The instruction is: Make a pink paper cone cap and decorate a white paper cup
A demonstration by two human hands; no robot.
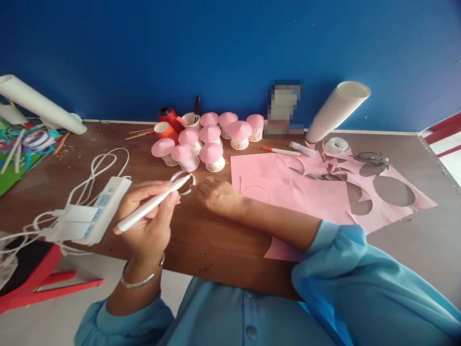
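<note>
My left hand [147,221] grips a white marker [151,206] with an orange end, its tip pointing up and right over a white ring [193,182]. Beside it, my right hand [218,198] rests on the table with its fingers curled; whether they hold anything is hidden. Behind both hands stand several small patterned cups with pink cone tops [211,154]. Under and beyond my right forearm lies a pink sheet [295,192] with a drawn circle [256,193].
Cut pink scraps [425,192], scissors [324,177], an orange-and-white marker [281,152], a glue stick [302,148] and a ribbon roll [337,144] lie right. Stacked paper cups [338,110] lean on the blue wall. Left are a power strip [104,206] and cables.
</note>
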